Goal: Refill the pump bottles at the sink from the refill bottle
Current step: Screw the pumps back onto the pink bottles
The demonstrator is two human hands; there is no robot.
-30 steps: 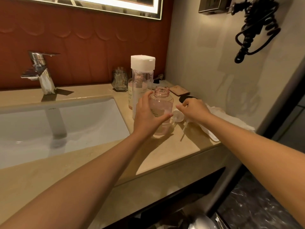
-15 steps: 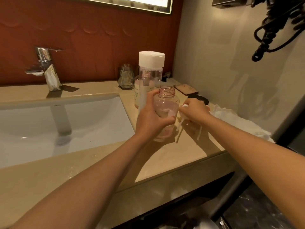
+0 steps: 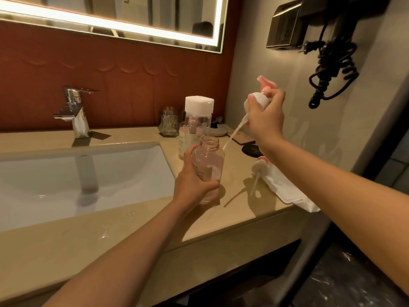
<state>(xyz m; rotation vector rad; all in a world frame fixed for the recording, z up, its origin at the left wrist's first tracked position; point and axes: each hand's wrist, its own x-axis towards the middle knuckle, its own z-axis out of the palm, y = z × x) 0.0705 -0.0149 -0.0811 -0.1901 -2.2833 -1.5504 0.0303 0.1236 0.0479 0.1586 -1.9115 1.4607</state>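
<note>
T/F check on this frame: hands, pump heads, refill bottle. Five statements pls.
1. The left hand grips the uncapped pump bottle. True.
2. The right hand is empty. False: it holds a pump head.
3. That pump's tube is inside the bottle. False: its tip is outside, beside the neck.
4. A second pump head lies on the counter by the white cloth. True.
5. The refill bottle has its cap off. False: the white cap is on.

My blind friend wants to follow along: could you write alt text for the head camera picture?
The left hand grips an open pink bottle beside a sink, while the right hand holds up a pump top, its tube slanting toward the bottle's mouth. A second pump top lies on the counter by a white cloth.
</note>
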